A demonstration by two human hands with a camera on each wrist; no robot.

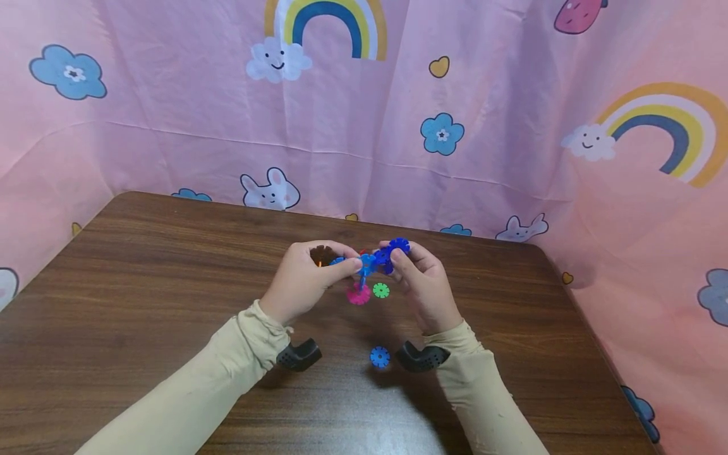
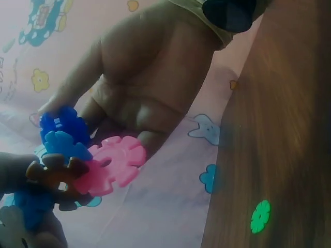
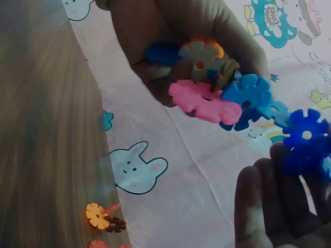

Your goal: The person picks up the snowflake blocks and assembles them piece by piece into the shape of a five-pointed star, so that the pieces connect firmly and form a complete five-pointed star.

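Between the two hands is a cluster of notched plastic snowflake discs in pink (image 3: 204, 101), light blue (image 3: 247, 94), brown (image 2: 57, 181) and dark blue (image 1: 399, 245). My left hand (image 1: 307, 278) pinches the light-blue part with thumb and fingers. On the other side, my right hand (image 1: 423, 284) holds the dark-blue discs, thumb on the front one. Light and dark blue discs meet between the hands; whether they are slotted together cannot be told. The pink disc (image 1: 359, 294) hangs below. In the right wrist view, an orange disc (image 3: 217, 47) shows near the left palm.
A loose green disc (image 1: 381, 290) lies on the brown wooden table (image 1: 170, 316) below the hands, and a blue disc (image 1: 380, 357) lies nearer the front. Orange (image 3: 96, 215) and brown discs (image 3: 117, 224) lie near the table's edge. A patterned pink curtain (image 1: 341, 126) hangs behind.
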